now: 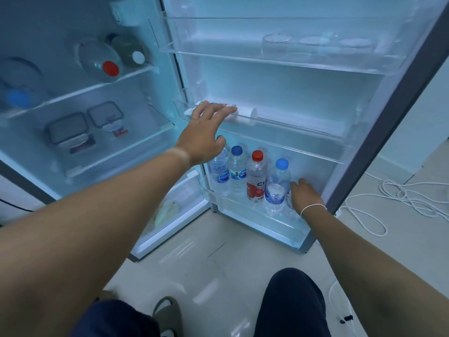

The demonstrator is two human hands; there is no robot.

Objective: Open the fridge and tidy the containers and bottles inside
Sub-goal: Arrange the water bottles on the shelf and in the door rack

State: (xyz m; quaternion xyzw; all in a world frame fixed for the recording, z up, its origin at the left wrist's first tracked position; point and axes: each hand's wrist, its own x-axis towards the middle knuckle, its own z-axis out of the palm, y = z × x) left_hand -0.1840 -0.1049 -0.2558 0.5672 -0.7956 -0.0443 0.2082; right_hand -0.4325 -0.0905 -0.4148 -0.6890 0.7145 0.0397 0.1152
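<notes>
The fridge stands open, its door [379, 98] swung to the right. My left hand [206, 127] reaches to the middle door shelf [303, 135], fingers spread over a white bottle [245, 115] lying on its side. My right hand [305, 193] is low in the bottom door shelf [255, 210], its fingers round a small bottle [289, 199] mostly hidden by the hand. Beside it stand several water bottles: blue caps [237, 166] [279, 183] and a red-capped one [256, 177].
Inside the fridge, two bottles [102, 59] lie on the upper glass shelf, and two lidded square containers [69, 131] [105, 115] sit below. Clear cups [277, 43] stand in the top door shelf. White cable [398, 193] lies on the floor at right. My knees are below.
</notes>
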